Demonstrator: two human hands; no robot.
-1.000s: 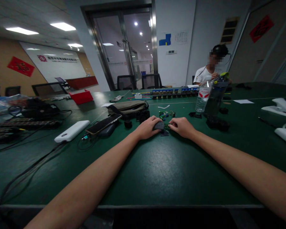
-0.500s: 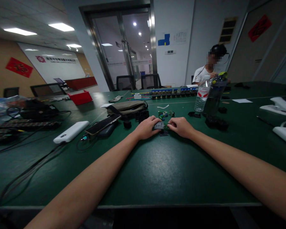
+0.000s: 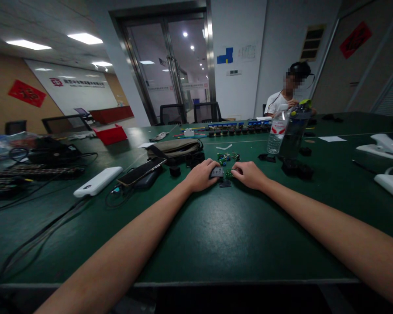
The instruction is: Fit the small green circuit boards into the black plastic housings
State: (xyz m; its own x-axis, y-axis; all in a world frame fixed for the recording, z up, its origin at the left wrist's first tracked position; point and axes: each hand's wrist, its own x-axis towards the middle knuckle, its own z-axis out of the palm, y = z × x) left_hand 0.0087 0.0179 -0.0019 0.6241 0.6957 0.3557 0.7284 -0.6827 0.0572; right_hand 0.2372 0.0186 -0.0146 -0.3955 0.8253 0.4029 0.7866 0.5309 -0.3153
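Observation:
My left hand [image 3: 201, 175] is closed around a small grey case [image 3: 217, 172] with dark lettering on its face. Close to its right, my right hand [image 3: 248, 175] pinches a small green circuit board [image 3: 228, 173]. The board's left end is at the case's right side; whether it sits partly inside cannot be made out. Under the case a flat black piece [image 3: 225, 184] lies on the table. Just beyond both hands is a little heap of green and blue circuit boards [image 3: 223, 158].
On the green table [image 3: 229, 244] lie a phone [image 3: 142, 171], a white power bank [image 3: 98, 181] and a bag [image 3: 177, 148] to the left. A water bottle [image 3: 277, 133], a dark bottle [image 3: 294, 131] and black parts [image 3: 297, 169] stand right. A person [image 3: 283, 98] sits opposite.
The grey case has shifted slightly left and tilted, and more of the green board shows between my hands. Both hands keep their grip.

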